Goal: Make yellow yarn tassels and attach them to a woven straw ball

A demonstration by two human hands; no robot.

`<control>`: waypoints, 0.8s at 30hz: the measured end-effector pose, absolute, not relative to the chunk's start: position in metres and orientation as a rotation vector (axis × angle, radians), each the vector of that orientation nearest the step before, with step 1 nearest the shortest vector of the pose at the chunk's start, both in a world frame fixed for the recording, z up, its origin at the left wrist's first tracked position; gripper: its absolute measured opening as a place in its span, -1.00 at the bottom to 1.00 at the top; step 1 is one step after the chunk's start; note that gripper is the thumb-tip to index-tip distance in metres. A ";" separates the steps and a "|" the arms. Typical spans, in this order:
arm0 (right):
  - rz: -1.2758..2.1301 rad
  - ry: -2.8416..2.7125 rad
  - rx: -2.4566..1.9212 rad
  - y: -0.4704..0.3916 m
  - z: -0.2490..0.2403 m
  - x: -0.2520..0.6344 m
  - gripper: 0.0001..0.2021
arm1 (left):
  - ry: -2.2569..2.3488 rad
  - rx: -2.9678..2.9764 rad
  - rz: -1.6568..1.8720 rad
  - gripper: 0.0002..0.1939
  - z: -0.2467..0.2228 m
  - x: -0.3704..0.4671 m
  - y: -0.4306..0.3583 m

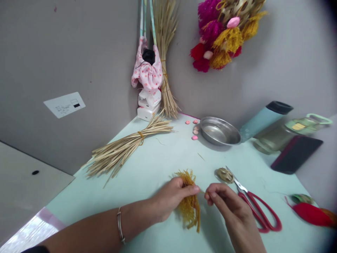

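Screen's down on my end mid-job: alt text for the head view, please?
The left fingers grip a yellow yarn tassel at a pale table, while the right fingers pinch a thin strand beside it. Red-handled scissors lie to the right; farther back are a tied straw bundle and a metal bowl.

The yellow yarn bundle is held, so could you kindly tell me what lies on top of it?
The thumb of the left hand lies across the yellow yarn bundle, with yarn showing above and below. What is under the thumb is hidden.
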State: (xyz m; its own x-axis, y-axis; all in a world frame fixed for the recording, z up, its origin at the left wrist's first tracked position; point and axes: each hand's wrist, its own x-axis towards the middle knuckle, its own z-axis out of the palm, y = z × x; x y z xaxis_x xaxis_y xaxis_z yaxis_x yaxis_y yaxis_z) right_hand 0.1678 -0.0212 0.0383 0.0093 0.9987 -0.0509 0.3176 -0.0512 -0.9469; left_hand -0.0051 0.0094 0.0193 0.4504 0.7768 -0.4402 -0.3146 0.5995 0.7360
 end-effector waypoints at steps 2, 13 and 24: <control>0.939 -1.580 -1.461 -0.023 0.040 0.166 -0.90 | 0.871 0.609 0.736 -0.56 0.017 -0.005 0.009; 0.151 -2.271 -1.263 -0.023 0.029 0.172 -0.65 | 0.912 0.690 0.737 -0.51 0.013 -0.005 0.009; -0.421 -2.582 -1.354 -0.022 0.023 0.166 -0.65 | 1.044 0.858 0.716 -0.54 0.006 -0.004 0.010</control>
